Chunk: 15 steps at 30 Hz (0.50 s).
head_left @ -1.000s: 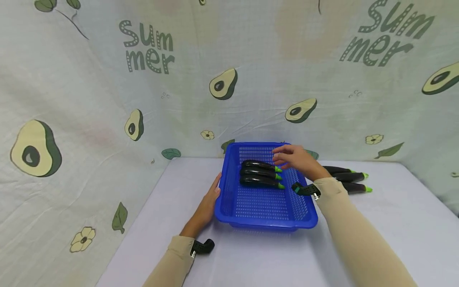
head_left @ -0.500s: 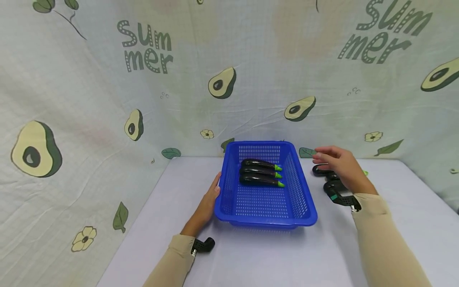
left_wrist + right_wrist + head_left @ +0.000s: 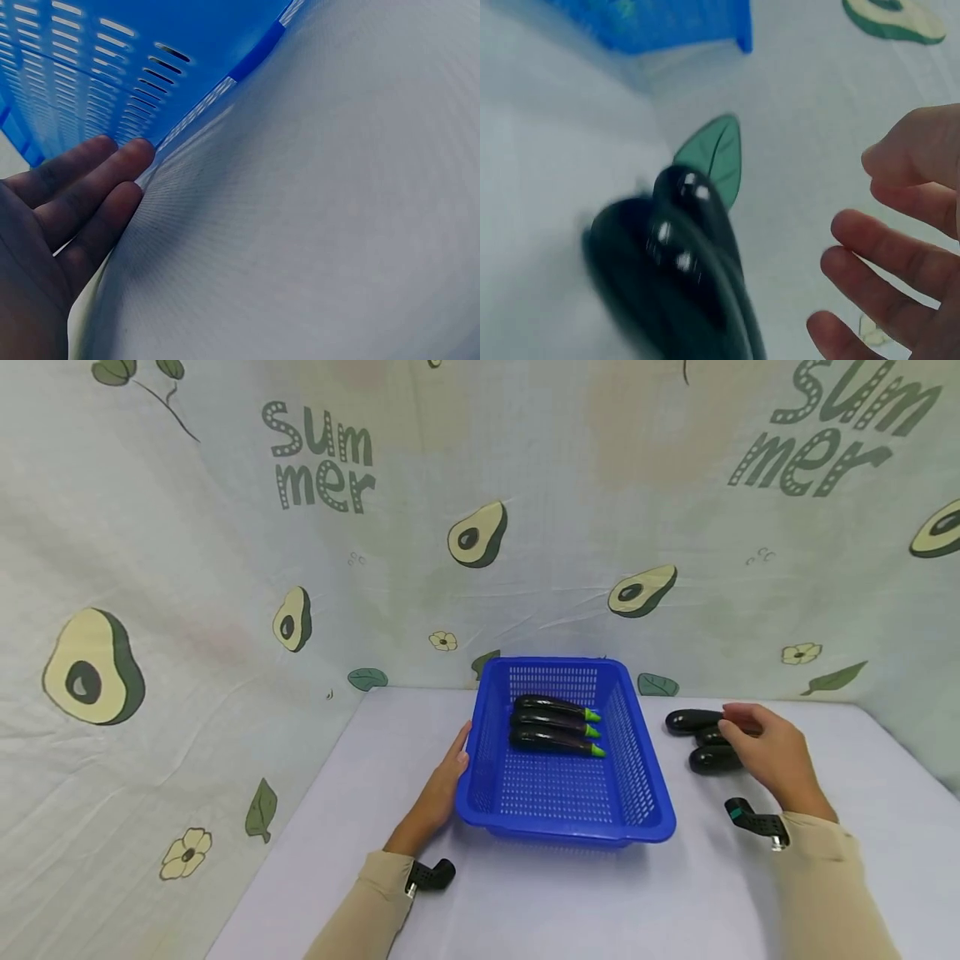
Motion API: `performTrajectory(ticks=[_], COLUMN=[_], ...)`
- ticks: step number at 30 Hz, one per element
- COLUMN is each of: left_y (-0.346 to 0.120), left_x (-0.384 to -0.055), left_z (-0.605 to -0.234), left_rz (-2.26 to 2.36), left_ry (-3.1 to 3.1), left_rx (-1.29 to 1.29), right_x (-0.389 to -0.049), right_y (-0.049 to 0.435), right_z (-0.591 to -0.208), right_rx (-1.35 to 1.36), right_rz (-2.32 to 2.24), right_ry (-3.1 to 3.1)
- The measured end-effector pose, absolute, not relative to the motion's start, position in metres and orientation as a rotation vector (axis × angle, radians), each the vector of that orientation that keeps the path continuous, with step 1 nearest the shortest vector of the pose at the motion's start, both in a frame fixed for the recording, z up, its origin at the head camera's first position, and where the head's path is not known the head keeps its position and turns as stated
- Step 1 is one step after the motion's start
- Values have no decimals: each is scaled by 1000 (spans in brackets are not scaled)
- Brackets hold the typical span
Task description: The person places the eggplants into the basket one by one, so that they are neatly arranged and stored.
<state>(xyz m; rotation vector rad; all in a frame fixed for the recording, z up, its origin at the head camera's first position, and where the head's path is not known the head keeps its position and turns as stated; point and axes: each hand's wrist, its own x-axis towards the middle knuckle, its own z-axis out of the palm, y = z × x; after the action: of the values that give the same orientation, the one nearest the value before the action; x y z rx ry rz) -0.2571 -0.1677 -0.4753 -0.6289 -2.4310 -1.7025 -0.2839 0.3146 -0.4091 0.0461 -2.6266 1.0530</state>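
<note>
A blue plastic basket [image 3: 562,829] stands on the table, with three dark eggplants [image 3: 551,741] side by side inside, green stems to the right. Along its left wall lies my left hand [image 3: 441,785]. In the left wrist view, the fingers of this left hand [image 3: 75,202] are fairly straight, tips against the slotted wall. To the right of the basket, my right hand [image 3: 776,760] hovers over three more eggplants [image 3: 712,760], covering their stem ends. The right wrist view has loosely bent fingers [image 3: 885,247] holding nothing, apart from the blurred eggplants [image 3: 675,277].
A white cloth covers the table [image 3: 540,910]. Behind it hangs a printed curtain [image 3: 555,527] with avocados, leaves and lettering, close to the basket's far rim. Each wrist carries a small black camera.
My right hand has moved right, from above the basket to the loose eggplants, and come lower. My left hand stays at the basket's left side, and the eggplants inside are unmoved.
</note>
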Motion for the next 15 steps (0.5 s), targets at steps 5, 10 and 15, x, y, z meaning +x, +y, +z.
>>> performTrajectory(ticks=[5,10,15], left_y=[-167,-168,-168], left_x=[-255,-254,-256], left_z=[-475,-474,-471], left_rz=[-1696,-1686,-1693], left_ry=[-2441,-2449,-2437], left_rx=[-622,-617,-639], right_x=[-282,-282,-283], right_y=[337,353,360], right_z=[-425,-442,-448], right_rx=[68,77,25], right_rz=[893,848,863], right_ry=[-2675,-2687,-2694])
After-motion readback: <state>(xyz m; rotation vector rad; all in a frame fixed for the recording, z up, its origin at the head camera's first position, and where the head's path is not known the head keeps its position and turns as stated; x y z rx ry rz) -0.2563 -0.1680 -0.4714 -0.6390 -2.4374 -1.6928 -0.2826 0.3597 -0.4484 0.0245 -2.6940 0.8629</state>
